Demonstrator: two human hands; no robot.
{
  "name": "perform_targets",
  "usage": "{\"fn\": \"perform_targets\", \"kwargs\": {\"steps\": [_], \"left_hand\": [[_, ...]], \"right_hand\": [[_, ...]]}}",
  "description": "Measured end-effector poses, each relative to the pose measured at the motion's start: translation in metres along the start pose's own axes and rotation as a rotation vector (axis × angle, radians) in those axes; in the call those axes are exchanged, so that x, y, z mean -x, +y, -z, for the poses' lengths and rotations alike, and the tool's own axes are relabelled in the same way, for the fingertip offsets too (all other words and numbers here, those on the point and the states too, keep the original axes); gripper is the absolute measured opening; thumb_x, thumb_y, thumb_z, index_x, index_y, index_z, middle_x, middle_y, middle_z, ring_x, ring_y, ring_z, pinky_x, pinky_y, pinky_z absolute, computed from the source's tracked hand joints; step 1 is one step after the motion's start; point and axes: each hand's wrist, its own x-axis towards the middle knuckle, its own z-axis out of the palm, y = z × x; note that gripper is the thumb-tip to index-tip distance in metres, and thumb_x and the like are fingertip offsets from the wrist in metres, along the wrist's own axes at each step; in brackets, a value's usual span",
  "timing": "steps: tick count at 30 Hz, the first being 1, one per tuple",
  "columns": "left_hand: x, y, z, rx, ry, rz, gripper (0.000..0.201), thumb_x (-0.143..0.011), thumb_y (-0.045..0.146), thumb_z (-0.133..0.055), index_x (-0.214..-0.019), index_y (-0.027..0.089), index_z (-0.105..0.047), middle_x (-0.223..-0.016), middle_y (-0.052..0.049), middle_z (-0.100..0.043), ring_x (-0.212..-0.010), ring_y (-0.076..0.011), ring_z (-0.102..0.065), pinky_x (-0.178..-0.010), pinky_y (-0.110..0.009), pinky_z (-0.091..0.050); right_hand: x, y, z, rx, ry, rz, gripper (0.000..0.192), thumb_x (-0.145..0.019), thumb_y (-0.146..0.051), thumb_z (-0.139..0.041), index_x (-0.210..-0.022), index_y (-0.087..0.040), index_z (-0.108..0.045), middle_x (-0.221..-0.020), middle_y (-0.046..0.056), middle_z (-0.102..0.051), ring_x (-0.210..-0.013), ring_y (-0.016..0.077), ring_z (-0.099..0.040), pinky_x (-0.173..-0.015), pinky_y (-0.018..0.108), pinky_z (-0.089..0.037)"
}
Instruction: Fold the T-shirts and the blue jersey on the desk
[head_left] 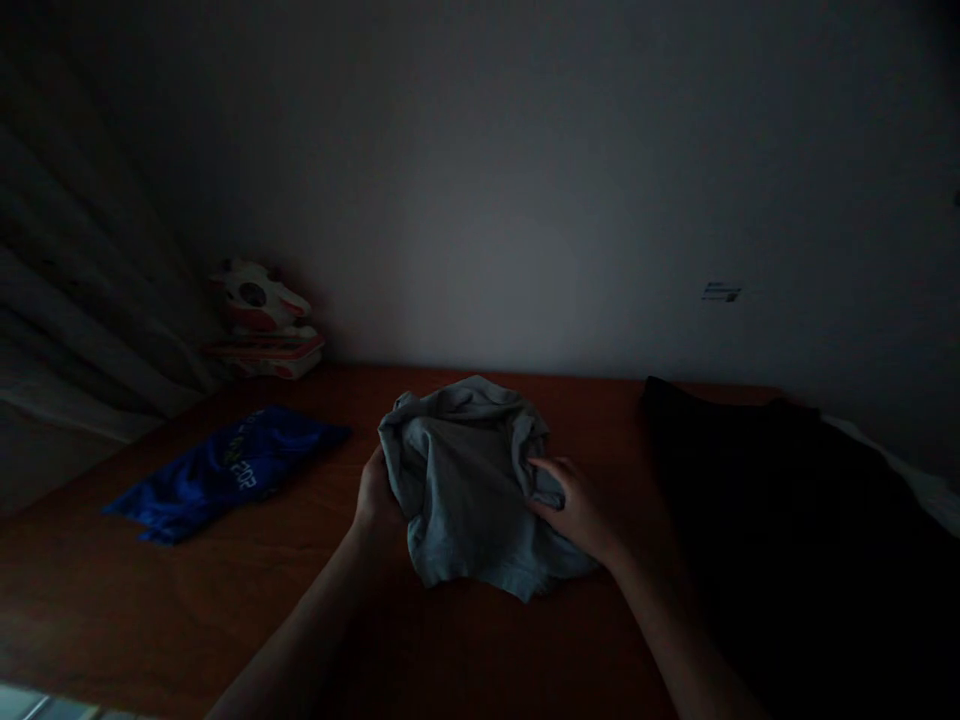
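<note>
Grey garment (469,480): soft matt cloth, knit-looking, crumpled w/ folds. Blue garment (225,470): cloth, slight sheen, white print. Black fabric (765,500): matt cloth, detail lost in dark. Bed cover (187,600): reddish-brown cloth, matt, smooth. Curtain (82,330): pale pleated cloth. Wall (525,200): matt, smooth paint.
</note>
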Motion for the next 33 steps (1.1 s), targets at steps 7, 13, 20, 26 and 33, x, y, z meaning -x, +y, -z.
{"fn": "perform_targets", "kwargs": {"steps": [7,13,20,26,33], "left_hand": [[0.007,0.025,0.008,0.088,0.058,-0.048,0.042,-0.081,0.062,-0.053,-0.086,0.022,-0.066,-0.088,-0.006,-0.076,-0.093,-0.0295,-0.073,-0.079,-0.042,-0.061],[-0.015,0.006,0.020,-0.405,0.231,-0.174,0.047,-0.068,0.039,-0.071,-0.109,0.018,-0.061,-0.104,-0.010,-0.072,-0.105,-0.0324,-0.068,-0.092,-0.046,-0.055],[-0.018,0.006,0.049,-1.241,-0.027,-0.817,0.035,-0.087,0.035,-0.056,-0.118,0.019,-0.062,-0.111,-0.012,-0.069,-0.106,-0.0272,-0.065,-0.099,-0.044,-0.050],[-0.013,0.007,0.057,-1.598,-0.717,-0.729,0.064,-0.084,0.049,-0.063,-0.141,0.023,-0.057,-0.151,-0.016,-0.051,-0.139,-0.0385,-0.045,-0.114,-0.057,-0.036],[-0.025,0.007,0.073,-1.617,-0.750,-0.648,0.078,-0.073,0.031,-0.064,-0.149,0.022,-0.048,-0.153,-0.015,-0.049,-0.139,-0.0383,-0.047,-0.114,-0.057,-0.036]], "right_hand": [[-0.015,0.019,0.028,-0.464,0.506,-0.407,0.055,-0.080,-0.066,-0.060,-0.112,-0.022,-0.068,-0.109,0.010,-0.074,-0.107,0.0289,-0.068,-0.091,0.043,-0.054],[-0.012,0.037,0.039,-0.031,0.697,-0.174,0.067,-0.087,-0.058,-0.053,-0.141,-0.018,-0.050,-0.138,0.017,-0.058,-0.128,0.0300,-0.055,-0.107,0.048,-0.043],[-0.005,0.024,0.039,0.490,0.323,0.098,0.033,-0.091,-0.042,-0.052,-0.111,-0.026,-0.072,-0.132,0.012,-0.062,-0.125,0.0296,-0.057,-0.110,0.051,-0.039],[0.006,0.017,0.046,0.637,-0.224,-0.001,0.078,-0.062,-0.072,-0.080,-0.128,-0.032,-0.067,-0.153,0.009,-0.049,-0.140,0.0387,-0.044,-0.116,0.061,-0.027],[0.002,0.033,0.046,0.658,-0.113,0.054,0.028,-0.089,-0.045,-0.065,-0.111,-0.030,-0.073,-0.143,0.007,-0.061,-0.127,0.0309,-0.059,-0.107,0.054,-0.041]]}}
